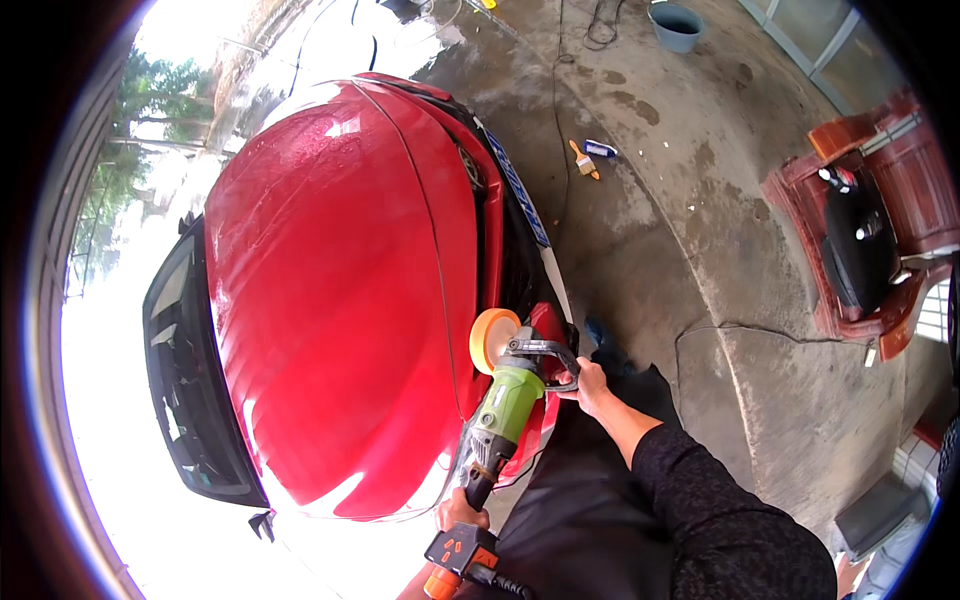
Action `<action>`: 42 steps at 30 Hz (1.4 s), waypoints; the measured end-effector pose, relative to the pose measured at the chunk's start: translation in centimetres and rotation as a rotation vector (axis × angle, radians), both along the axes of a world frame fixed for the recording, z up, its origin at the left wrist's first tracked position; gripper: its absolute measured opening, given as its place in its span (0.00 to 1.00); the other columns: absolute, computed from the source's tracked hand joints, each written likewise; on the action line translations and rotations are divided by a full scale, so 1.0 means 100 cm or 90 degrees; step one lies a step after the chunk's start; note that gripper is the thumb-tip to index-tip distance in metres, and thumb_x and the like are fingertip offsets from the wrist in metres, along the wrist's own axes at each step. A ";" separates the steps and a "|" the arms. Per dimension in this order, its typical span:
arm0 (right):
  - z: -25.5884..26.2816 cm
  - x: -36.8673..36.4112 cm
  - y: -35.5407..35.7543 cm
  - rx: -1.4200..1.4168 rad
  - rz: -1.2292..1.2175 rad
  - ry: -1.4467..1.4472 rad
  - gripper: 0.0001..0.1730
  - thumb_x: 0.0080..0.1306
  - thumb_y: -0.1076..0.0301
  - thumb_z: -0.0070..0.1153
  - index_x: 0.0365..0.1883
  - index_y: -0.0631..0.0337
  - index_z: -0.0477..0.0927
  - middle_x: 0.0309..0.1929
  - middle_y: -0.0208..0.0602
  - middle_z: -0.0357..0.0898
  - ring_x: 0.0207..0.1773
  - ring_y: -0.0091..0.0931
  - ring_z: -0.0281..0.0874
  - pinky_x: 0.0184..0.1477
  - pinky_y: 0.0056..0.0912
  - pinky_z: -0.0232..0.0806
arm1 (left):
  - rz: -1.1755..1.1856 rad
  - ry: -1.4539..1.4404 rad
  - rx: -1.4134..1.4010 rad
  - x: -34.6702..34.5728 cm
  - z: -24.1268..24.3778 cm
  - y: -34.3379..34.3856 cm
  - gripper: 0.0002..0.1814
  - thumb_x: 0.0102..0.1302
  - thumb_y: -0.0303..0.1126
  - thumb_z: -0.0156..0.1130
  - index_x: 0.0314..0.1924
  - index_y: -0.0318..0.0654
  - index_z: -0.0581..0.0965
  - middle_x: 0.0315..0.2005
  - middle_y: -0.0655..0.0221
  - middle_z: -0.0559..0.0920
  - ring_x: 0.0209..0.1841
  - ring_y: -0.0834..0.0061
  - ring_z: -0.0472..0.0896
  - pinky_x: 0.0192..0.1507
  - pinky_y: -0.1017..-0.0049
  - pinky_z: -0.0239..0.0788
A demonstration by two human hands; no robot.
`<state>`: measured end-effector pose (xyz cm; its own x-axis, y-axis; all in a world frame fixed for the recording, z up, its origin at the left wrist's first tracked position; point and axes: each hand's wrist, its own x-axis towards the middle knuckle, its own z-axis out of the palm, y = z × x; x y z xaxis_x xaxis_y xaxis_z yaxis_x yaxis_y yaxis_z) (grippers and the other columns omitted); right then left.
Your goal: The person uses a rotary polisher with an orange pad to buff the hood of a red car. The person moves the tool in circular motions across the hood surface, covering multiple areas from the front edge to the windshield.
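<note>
My right hand (589,384) is closed around the black D-shaped handle of a green and black rotary polisher (511,405). Its rear grip is in my left hand (460,511). The orange foam pad (495,341) is tilted on edge beside the front edge of the red car hood (345,300); whether it touches the paint cannot be told. A black and orange power socket block (461,551) lies over my left wrist, with a thick black cable attached. Water beads cover the hood's far part.
Behind my right arm stands a reddish wooden chair (802,247) with a black bag on it. A paintbrush (583,162), a blue scrub brush (600,148) and a gray bucket (676,30) are on the concrete floor. A cable (787,334) runs across it.
</note>
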<state>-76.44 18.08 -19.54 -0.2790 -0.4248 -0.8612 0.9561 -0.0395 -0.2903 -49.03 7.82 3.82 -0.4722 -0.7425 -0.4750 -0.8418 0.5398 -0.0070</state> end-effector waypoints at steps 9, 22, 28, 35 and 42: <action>-0.002 -0.116 -0.034 0.019 0.052 0.057 0.18 0.66 0.56 0.46 0.26 0.59 0.79 0.25 0.36 0.78 0.35 0.31 0.80 0.42 0.60 0.75 | 0.079 0.026 0.104 -0.102 -0.013 -0.021 0.18 0.48 0.31 0.68 0.40 0.35 0.77 0.28 0.47 0.84 0.35 0.42 0.83 0.38 0.54 0.75; 0.059 -0.377 -0.144 0.177 0.418 0.429 0.26 0.67 0.42 0.51 0.27 0.58 0.80 0.22 0.33 0.77 0.26 0.27 0.75 0.25 0.42 0.69 | 0.331 0.217 0.325 -0.299 -0.060 -0.032 0.22 0.51 0.35 0.63 0.46 0.32 0.80 0.35 0.44 0.85 0.44 0.45 0.84 0.50 0.55 0.73; 0.092 -0.361 -0.165 0.079 0.567 0.491 0.27 0.70 0.44 0.51 0.25 0.60 0.78 0.20 0.32 0.75 0.22 0.24 0.71 0.22 0.33 0.62 | 0.485 0.278 0.327 -0.290 -0.060 0.024 0.20 0.48 0.33 0.65 0.43 0.32 0.80 0.29 0.49 0.83 0.37 0.50 0.84 0.43 0.60 0.75; 0.080 -0.258 -0.118 -0.099 0.863 0.720 0.19 0.72 0.54 0.41 0.41 0.56 0.81 0.23 0.45 0.83 0.29 0.39 0.85 0.38 0.40 0.74 | 0.574 0.279 0.263 -0.191 -0.054 0.132 0.19 0.46 0.35 0.67 0.39 0.33 0.79 0.25 0.51 0.80 0.31 0.52 0.81 0.39 0.60 0.72; 0.134 -0.155 -0.080 -0.107 0.926 0.462 0.36 0.69 0.37 0.43 0.28 0.65 0.84 0.25 0.45 0.84 0.36 0.40 0.85 0.45 0.41 0.71 | 0.523 0.318 0.202 -0.093 -0.016 0.221 0.16 0.51 0.37 0.69 0.37 0.34 0.78 0.21 0.54 0.79 0.29 0.54 0.80 0.34 0.61 0.70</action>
<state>-91.97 10.03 -6.18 0.1141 -0.7470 -0.6549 -0.1132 0.6452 -0.7556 -58.28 29.93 2.21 -0.0702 -0.8003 -0.5955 -0.8210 -0.2927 0.4902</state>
